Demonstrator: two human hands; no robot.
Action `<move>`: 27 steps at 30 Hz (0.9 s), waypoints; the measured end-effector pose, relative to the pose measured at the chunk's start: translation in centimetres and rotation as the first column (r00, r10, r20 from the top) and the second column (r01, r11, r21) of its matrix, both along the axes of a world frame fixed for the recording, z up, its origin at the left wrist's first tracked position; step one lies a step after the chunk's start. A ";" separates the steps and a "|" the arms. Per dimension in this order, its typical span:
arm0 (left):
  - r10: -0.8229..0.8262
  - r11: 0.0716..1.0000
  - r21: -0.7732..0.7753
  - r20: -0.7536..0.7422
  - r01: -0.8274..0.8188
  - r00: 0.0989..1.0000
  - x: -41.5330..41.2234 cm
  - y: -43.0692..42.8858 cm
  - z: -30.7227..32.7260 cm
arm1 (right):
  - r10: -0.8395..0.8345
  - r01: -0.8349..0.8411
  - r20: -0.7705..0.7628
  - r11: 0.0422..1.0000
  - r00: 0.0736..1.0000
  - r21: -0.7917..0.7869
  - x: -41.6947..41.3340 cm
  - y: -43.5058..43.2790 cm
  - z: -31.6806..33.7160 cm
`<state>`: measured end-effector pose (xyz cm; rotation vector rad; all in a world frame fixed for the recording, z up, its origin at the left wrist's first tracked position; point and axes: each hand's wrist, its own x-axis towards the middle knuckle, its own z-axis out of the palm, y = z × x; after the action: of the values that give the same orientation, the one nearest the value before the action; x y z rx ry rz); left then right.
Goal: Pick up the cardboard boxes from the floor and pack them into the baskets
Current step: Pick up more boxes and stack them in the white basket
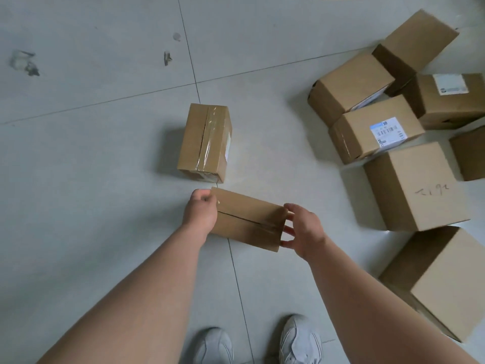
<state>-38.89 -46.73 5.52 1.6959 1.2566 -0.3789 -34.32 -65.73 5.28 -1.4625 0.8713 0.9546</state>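
The left grip (200, 214) clasps the left end of a small cardboard box (246, 219), its fingers curled over the edge. The right grip (301, 229) pinches the opposite end between thumb and fingers. The box sits between them over the tiled floor (105, 179), ahead of two pale shoes (299, 340); whether it is lifted clear cannot be told. A taped box (204, 143) lies on the floor just beyond it. Larger boxes (414, 185) crowd together on the right, two bearing labels
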 end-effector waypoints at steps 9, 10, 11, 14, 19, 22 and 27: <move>0.138 0.990 -0.037 0.037 -0.137 0.990 0.2 1.5 13.5 | -0.095 0.118 0.194 0.987 0.976 -0.111 3.3 0.3 14.8; 0.139 0.990 -0.042 0.051 -0.137 0.989 0.5 1.9 16.0 | -0.071 0.098 0.218 0.988 0.973 -0.117 3.9 0.9 17.3; 0.138 0.990 -0.049 0.062 -0.135 0.988 0.9 2.4 18.7 | -0.042 0.071 0.235 0.990 0.971 -0.118 4.5 1.5 20.0; 0.131 0.991 -0.049 0.112 -0.127 0.985 2.1 4.3 27.9 | 0.060 -0.026 0.289 0.992 0.956 -0.121 6.2 3.8 28.5; 0.163 0.982 0.055 0.242 -0.182 0.956 3.6 9.7 46.1 | 0.173 -0.162 0.413 0.985 0.894 -0.062 9.2 9.5 44.4; 0.183 0.964 0.126 0.318 -0.233 0.930 3.3 13.9 56.8 | 0.209 -0.240 0.487 0.971 0.848 0.002 10.1 14.0 54.9; 0.229 0.921 0.210 0.392 -0.328 0.891 0.7 20.8 71.1 | 0.313 -0.411 0.599 0.911 0.737 0.029 10.1 22.4 69.0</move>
<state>-38.22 -25.96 76.63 1.6766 1.2909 0.2851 -24.24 -43.33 74.23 -1.6837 0.0428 0.7517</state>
